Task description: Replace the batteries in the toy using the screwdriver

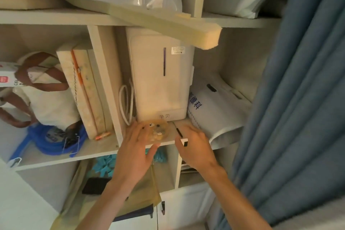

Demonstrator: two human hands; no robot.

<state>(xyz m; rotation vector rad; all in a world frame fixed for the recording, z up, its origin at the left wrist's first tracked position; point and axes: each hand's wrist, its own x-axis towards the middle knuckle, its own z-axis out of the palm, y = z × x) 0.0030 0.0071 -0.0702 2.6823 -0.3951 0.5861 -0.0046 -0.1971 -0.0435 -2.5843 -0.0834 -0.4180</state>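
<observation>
A round tan bear-faced toy (pixel 155 129) lies on the shelf board (pixel 166 143), just in front of a white appliance. My left hand (pixel 134 151) wraps it, fingers on its left side and thumb under its front edge. A thin black screwdriver (pixel 179 132) lies on the same board just right of the toy. My right hand (pixel 196 147) covers its near end, thumb and fingers pinched around it. No batteries are visible.
The tall white appliance (pixel 160 80) fills the compartment behind the toy, with a white bag (pixel 214 110) to its right. A foam bar (pixel 168 22) juts out overhead. A blue curtain (pixel 289 99) hangs at right. Books (pixel 84 95) and a blue coil (pixel 46 144) sit left.
</observation>
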